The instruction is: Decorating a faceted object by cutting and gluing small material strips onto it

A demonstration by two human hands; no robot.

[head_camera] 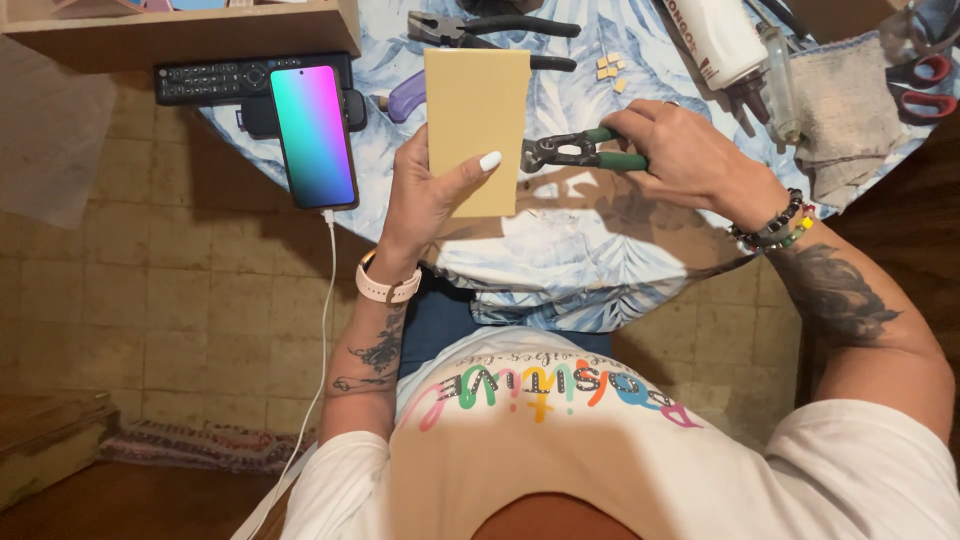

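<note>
A round table [600, 250] covered in a pale blue leaf-print cloth fills the upper middle of the view, its far edge cut off by the top of the frame. Over its near part the left hand [425, 195] holds up a flat yellow rectangular tile [475, 130], thumb pressed across the lower front and the other fingers hidden behind it, so the grip is closed on the tile. The tile stands roughly upright above the cloth and hides part of a purple-handled tool [405, 97] lying behind it. At the tile's right edge the right hand [690, 155] is wrapped around the green handles of a pair of nippers [575, 152]; the dark jaws sit just beside the tile's edge, and whether they touch it is hard to make out. A phone [313, 135] with a teal-to-purple screen leans at the table's left rim, a white cable [325, 330] hanging from it, with a black remote [215, 80] partly behind it. Farther back lie black-handled pliers [490, 30], a white bottle [720, 40] cut off at the top, a grey rag [845, 105] and red-handled scissors [925, 85] only half in view. A few small yellow tile chips [610, 70] sit near the pliers, too small to count surely.
</note>
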